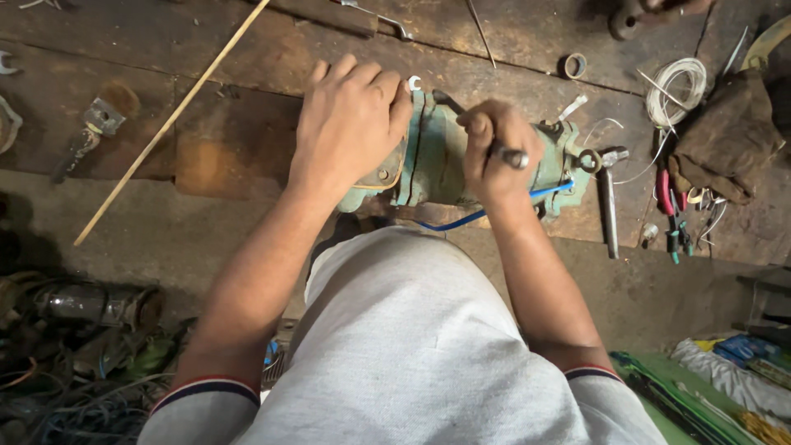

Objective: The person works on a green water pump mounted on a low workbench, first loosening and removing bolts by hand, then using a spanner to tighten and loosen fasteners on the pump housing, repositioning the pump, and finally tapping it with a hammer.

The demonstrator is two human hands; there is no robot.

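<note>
Motor housing: green cast body with chipped paint, lying on its side at the near edge of the wooden workbench, just in front of the person's grey shirt.
Left hand: spread flat over the housing's 9 o'clock end, fingers curled down around the casting and pressing it to the bench; it grips nothing else.
Right hand: clenched into a fist around a metal wrench, whose shaft angles up toward 11 o'clock and meets the top of the housing; its working tip sits behind the casting, so I cannot tell how well it is seated.
Small spanner head: pokes out at 12 o'clock of the housing, touching the left fingertips.
Blue wire: trails from the 3 o'clock end under the right wrist and over the bench edge.
Nearby: a long tool and pliers at 3 o'clock, a white wire coil at 2 o'clock, a thin wooden stick at 9 o'clock.
Risk, slip: in my judgement a poorly seated wrench could jump off and drive the right knuckles into the casting or the left fingers, which lie just beside it.
Risk, roll: the rounded housing rests near the edge, so a hard pull could turn it off the bench.
Risk, wire: the blue wire under the wrist could snag or be pinched.
</note>
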